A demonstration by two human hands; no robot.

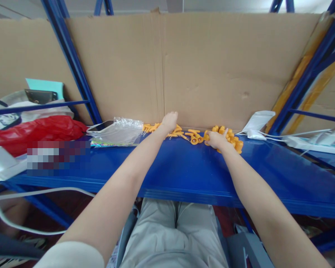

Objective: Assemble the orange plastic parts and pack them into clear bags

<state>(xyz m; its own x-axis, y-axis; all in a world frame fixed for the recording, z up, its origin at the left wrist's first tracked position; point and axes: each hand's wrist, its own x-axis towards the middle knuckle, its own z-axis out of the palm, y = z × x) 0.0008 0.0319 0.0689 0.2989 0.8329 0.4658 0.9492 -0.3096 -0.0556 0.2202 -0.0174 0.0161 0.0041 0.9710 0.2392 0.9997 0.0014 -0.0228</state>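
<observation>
My left hand (pixel 170 121) reaches to the back of the blue shelf, its fingers curled above a row of orange pieces with small metal chains (pixel 179 131). Whatever is in those fingers is hidden. To the right, my right hand (pixel 217 140) is at a cluster of orange cup-shaped pieces (pixel 235 143), its fingers closed around one orange piece (pixel 206 135) at the cluster's left side. Between both hands lie two round-mouthed orange pieces (pixel 194 140). More orange chained pieces (pixel 148 128) lie left of my left wrist.
A cardboard sheet (pixel 212 67) stands behind the blue shelf (pixel 181 171). Clear plastic bags (pixel 123 132) and a red bag (pixel 41 130) are at left. A white object (pixel 259 122) with cables and a power strip (pixel 318 144) are at right. Blue posts (pixel 72 59) flank the shelf.
</observation>
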